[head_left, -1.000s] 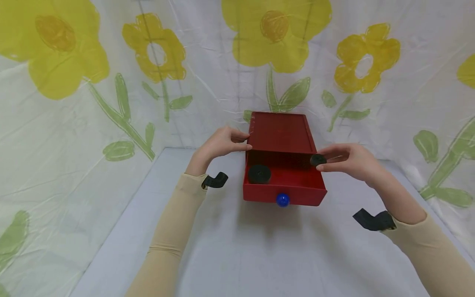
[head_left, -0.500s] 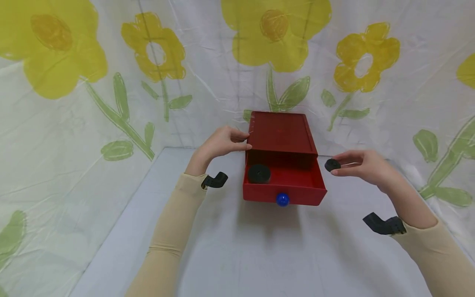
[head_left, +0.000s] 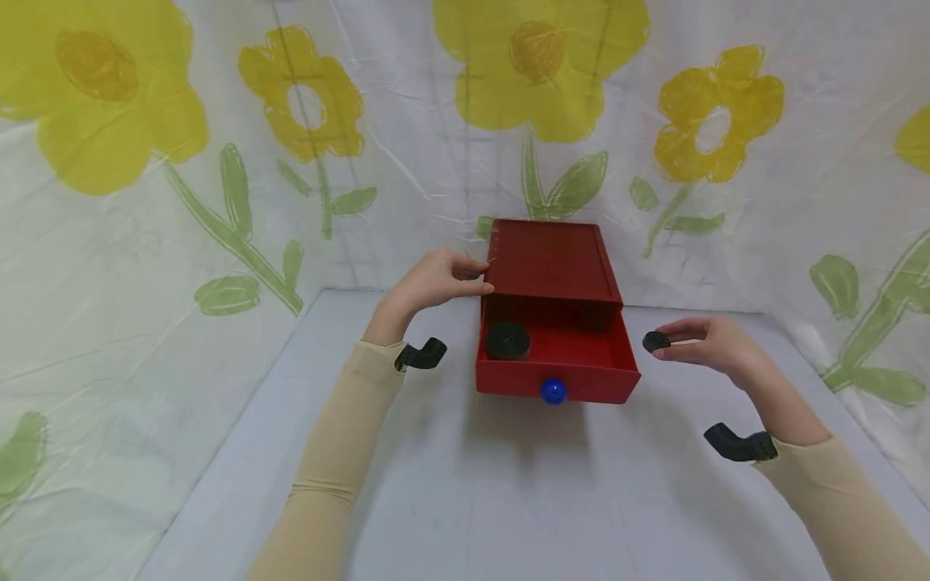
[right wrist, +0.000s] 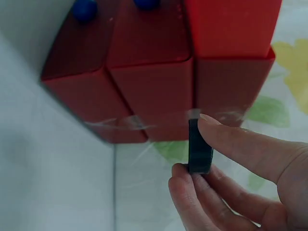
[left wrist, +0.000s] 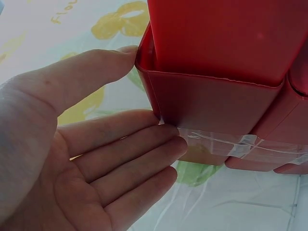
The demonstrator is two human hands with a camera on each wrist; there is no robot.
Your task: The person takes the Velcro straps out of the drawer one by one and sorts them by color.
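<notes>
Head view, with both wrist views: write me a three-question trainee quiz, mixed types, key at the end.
1. Which hand pinches the small black disc?
2. The knob on the pulled-out drawer is: A) yellow, B) blue, C) green.
3. True or false: the large black disc lies outside the drawer.

Key:
1. The right hand.
2. B.
3. False; the large black disc is inside, near the drawer's left wall.

Beige sleeves [head_left: 330, 460], black curved wrist pieces [head_left: 739, 447]
</notes>
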